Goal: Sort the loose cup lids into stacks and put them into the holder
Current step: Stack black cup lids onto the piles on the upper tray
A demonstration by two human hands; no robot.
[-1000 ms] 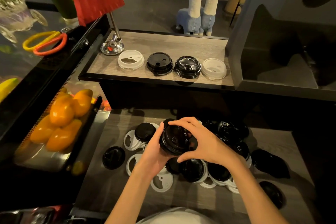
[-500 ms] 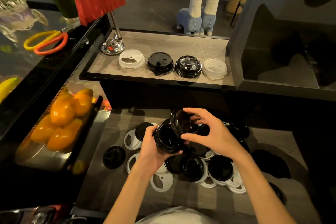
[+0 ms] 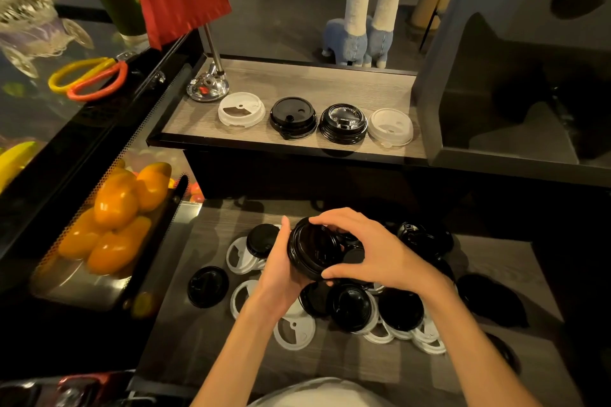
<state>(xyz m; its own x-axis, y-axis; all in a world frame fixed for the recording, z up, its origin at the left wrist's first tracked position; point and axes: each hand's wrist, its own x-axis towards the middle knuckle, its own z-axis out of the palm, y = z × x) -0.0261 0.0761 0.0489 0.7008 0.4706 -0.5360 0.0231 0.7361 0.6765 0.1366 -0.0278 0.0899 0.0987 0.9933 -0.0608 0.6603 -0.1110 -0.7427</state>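
Both hands met over the loose pile of lids [image 3: 373,310] on the lower wooden counter [image 3: 363,370]. Left hand [image 3: 281,277] cupped a short stack of black lids [image 3: 312,249] from its left side, thumb up along the rim, fingers curled under it. Right hand [image 3: 373,251] curled over the same stack from the right, fingertips on the top edge and thumb at the bottom edge. Stack was tilted, held just above the pile, not resting on the counter.

Pile: black and white lids mixed, overlapping. One black lid [image 3: 208,287] lay alone, left of the pile. More black lids right of the pile, dim, count unclear.

Beyond the pile, raised shelf [image 3: 297,86] carried four sorted stacks in a row: white stack [image 3: 241,109], black stack [image 3: 292,117], ribbed black stack [image 3: 344,124], white stack [image 3: 390,127]. Flag stand base [image 3: 207,89] sat left of that row. Orange peppers [image 3: 119,218] in a display case, far left of the pile.
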